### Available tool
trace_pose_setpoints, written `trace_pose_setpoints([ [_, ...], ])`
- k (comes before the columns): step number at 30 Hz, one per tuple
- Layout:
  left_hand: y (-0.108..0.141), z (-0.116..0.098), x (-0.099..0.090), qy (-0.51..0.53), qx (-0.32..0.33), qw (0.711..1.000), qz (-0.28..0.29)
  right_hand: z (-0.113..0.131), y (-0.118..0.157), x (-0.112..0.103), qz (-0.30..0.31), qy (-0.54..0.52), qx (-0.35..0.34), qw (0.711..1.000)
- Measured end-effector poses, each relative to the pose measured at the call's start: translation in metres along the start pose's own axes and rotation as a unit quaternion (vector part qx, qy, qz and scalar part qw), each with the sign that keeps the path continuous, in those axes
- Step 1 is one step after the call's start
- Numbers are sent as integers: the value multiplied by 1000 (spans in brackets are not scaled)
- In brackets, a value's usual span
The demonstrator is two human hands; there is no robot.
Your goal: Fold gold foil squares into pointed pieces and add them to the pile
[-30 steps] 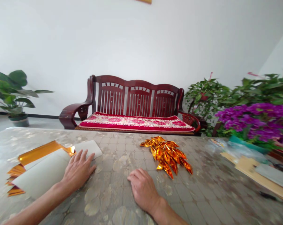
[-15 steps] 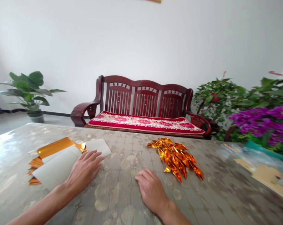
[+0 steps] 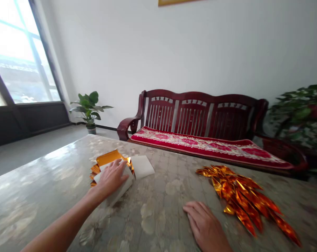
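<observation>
Gold foil pile point(image 3: 239, 196) lay on tbl top point(image 3: 42, 168), R of centre: narrow folded pcs, pointed, long axes mostly running from far L to near R, tips toward lower R. Nearest tips blurred; count hard to make out.

L hand point(image 3: 111, 178): fingers point(image 3: 118, 171) flat, loosely together, pressed on white sheet point(image 3: 118, 189), no pinch. Sheet's long axis lay diagonal, near L to far R; much of it hidden under palm. Gold sheets point(image 3: 109, 158) sat stacked beneath, edges showing at L and far side; stack depth unclear. White square point(image 3: 142, 167) lay flat just R of hand.

R hand point(image 3: 204, 224): fingers point(image 3: 192, 210) together, lightly curled, resting on tbl, holding nothing; just L of pile, contact unclear. Wrist cut off by bottom edge.

Beyond tbl: dark red wooden bench point(image 3: 200, 112) w/ red floral cushion point(image 3: 200, 147); potted plant point(image 3: 90, 110) by wall; window point(image 3: 19, 59) far L; leafy plant point(image 3: 300, 119) cut off at R edge.
</observation>
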State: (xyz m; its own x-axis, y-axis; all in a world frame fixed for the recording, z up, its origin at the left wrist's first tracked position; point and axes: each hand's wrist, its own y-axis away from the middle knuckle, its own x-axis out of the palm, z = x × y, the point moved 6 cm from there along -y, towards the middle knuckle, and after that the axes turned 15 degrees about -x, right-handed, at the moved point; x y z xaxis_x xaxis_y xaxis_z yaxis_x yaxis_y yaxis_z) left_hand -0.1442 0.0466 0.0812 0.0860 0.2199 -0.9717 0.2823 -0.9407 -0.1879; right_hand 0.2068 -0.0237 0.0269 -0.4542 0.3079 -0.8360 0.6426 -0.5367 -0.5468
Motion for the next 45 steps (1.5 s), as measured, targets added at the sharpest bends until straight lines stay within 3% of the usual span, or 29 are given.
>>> trace_pose_setpoints([
  [3, 4, -2, 7, -12, 13, 1000, 25, 0, 0, 0, -2, 2, -5, 1000],
  [7, 13, -15, 6, -11, 26, 1000, -5, 0, 0, -1, -6, 4, -12, 1000],
  [10, 21, -40, 11, -8, 66, 998, -17, 0, -1, -2, -7, 3, -13, 1000],
  [13, 26, -74, 28, -33, 127, 991, 33, 0, -2, -3, -5, 2, -10, 1000],
  [17, 14, -103, 46, -67, 105, 990, 64, 1, -3, -2, 6, -3, -4, 1000],
  [22, -7, -113, 53, -83, 77, 991, 70, 0, -2, -1, 13, -13, -1, 1000],
  [26, -8, -115, 51, -85, 87, 991, 58, 0, -2, -2, 13, -19, 4, 1000],
  [29, 10, -124, 51, -70, 128, 988, 58, 0, -2, -1, 23, -20, 20, 999],
  [32, 43, -139, 53, -43, 189, 978, 70, -1, -1, -1, 9, -14, 38, 999],
  [38, 111, -168, 51, 93, 316, 936, 123, 1, 0, -6, -15, -17, 57, 998],
  [45, 122, -174, 50, 135, 328, 922, 152, 6, -4, -6, 26, -37, 52, 998],
])
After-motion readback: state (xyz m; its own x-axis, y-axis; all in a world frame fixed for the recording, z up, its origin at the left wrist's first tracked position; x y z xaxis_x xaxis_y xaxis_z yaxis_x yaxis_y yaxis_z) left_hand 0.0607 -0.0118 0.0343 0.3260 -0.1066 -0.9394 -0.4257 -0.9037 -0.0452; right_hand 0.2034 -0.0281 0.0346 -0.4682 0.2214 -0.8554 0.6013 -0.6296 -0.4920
